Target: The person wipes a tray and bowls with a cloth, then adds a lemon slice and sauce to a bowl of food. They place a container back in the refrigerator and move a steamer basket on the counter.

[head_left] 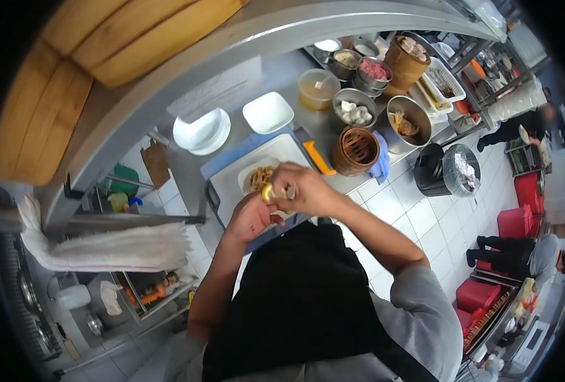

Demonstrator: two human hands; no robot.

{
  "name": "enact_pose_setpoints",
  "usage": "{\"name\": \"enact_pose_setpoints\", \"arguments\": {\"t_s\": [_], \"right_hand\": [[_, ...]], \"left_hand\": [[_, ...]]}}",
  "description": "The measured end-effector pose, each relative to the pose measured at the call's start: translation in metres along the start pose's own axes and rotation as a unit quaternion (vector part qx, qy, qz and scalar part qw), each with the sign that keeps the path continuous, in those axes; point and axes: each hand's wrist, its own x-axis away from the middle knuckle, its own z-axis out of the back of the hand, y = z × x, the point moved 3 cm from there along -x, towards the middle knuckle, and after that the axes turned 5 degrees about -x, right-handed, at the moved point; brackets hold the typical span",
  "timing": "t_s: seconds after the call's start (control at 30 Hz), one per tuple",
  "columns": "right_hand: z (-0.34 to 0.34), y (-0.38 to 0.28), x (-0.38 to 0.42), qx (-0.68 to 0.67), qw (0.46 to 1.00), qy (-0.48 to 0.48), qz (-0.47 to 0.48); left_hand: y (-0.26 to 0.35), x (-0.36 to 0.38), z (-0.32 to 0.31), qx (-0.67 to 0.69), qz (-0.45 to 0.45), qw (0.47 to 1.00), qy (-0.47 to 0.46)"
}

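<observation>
Over a white dish of light brown food strips (257,179), my two hands come together at a small yellow-and-white thing (268,192); its kind is too small to make out. My right hand (308,190) is closed, its fingers pinching from above, with something shiny showing between them. My left hand (249,218) is curled against the yellow end from below, palm up. The dish stands on a white cutting board (276,148) laid over a blue cloth. A knife with an orange handle (318,158) lies just right of the board.
White bowls (202,130) and a square white bowl (268,113) stand behind the board. To the right are a bamboo steamer (355,151), metal pots (409,124) and a tub of yellowish liquid (318,89). A shelf edge (231,48) arches overhead. Two people are farther right.
</observation>
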Motion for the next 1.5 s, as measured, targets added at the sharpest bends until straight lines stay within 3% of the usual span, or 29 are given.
{"name": "enact_pose_setpoints", "arguments": {"t_s": [0.23,0.33,0.37,0.43,0.47,0.53,0.67,0.77,0.83,0.87,1.07,1.23,1.3,1.37,1.4,1.43,1.5], "right_hand": [[-0.04,0.0,0.048,-0.013,0.999,-0.004,-0.029],[-0.052,0.021,0.05,-0.007,0.995,0.026,-0.092],[-0.056,0.032,0.049,-0.015,0.99,0.071,-0.123],[-0.066,0.05,0.045,-0.022,0.981,0.116,-0.152],[-0.069,0.06,0.041,-0.003,0.976,0.144,-0.161],[-0.076,0.076,0.035,0.038,0.97,0.183,-0.155],[-0.091,0.095,0.028,0.092,0.966,0.213,-0.115],[-0.098,0.099,0.032,0.19,0.953,0.167,-0.168],[-0.092,0.087,0.027,0.298,0.936,0.14,-0.123],[-0.097,0.096,0.028,0.309,0.932,0.118,-0.148],[-0.096,0.099,0.034,0.276,0.947,0.126,-0.11],[-0.072,0.084,0.034,0.253,0.958,0.056,-0.12],[-0.049,0.075,0.034,0.215,0.969,0.085,-0.09],[-0.023,0.069,0.038,0.088,0.987,0.088,-0.099],[-0.004,0.063,0.042,0.09,0.988,0.029,-0.123],[0.005,0.072,0.049,0.089,0.988,0.033,-0.125],[0.008,0.096,0.064,0.019,0.985,-0.103,-0.139]], "left_hand": [[-0.016,0.033,0.022,-0.03,0.023,0.999,0.035],[-0.002,0.023,0.04,-0.248,-0.039,0.951,0.18],[0.004,0.013,0.043,-0.25,-0.041,0.951,0.177],[0.022,-0.007,0.052,-0.457,-0.127,0.853,0.218],[0.025,-0.018,0.057,-0.458,-0.129,0.853,0.217],[0.036,-0.035,0.055,-0.588,-0.248,0.744,0.199],[0.039,-0.052,0.06,-0.627,-0.219,0.723,0.19],[0.032,-0.06,0.07,-0.634,-0.196,0.726,0.18],[0.033,-0.064,0.074,-0.648,-0.239,0.698,0.189],[0.033,-0.066,0.075,-0.65,-0.234,0.697,0.192],[0.033,-0.068,0.072,-0.739,-0.197,0.623,0.162],[0.049,-0.077,0.045,-0.802,-0.25,0.532,0.106],[0.066,-0.082,0.03,-0.755,-0.21,0.595,0.18],[0.086,-0.115,-0.007,-0.786,-0.267,0.535,0.155],[0.094,-0.14,-0.028,-0.802,-0.299,0.501,0.131],[0.097,-0.17,-0.041,-0.825,-0.313,0.459,0.098],[0.094,-0.234,-0.052,-0.862,-0.321,0.39,0.035]]}}
